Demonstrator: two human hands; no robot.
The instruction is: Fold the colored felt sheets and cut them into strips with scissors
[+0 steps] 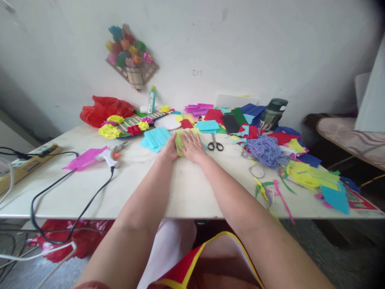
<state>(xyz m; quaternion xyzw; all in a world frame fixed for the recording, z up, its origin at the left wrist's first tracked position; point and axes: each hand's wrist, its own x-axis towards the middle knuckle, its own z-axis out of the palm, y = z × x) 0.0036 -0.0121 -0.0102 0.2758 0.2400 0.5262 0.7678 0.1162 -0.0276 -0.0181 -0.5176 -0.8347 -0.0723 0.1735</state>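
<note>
A yellow-green piece of crepe paper (179,141) lies on the table in front of me, partly covered by my hands. My right hand (194,148) rests flat on top of it with the fingers spread. At the paper's left edge, my left hand (170,149) grips it, with some fingers hidden. Light-blue crepe paper sheets (155,139) lie just left of my hands. To the right is a pair of scissors (215,143) with black handles.
A glue gun (110,155) sits on pink paper (86,158) at left, its cord trailing near a power strip (30,162). Right are purple yarn (266,150), coloured paper scraps (313,176) and a dark bottle (273,114). Behind stand a decorated green panel (129,126) and glue bottle (151,100).
</note>
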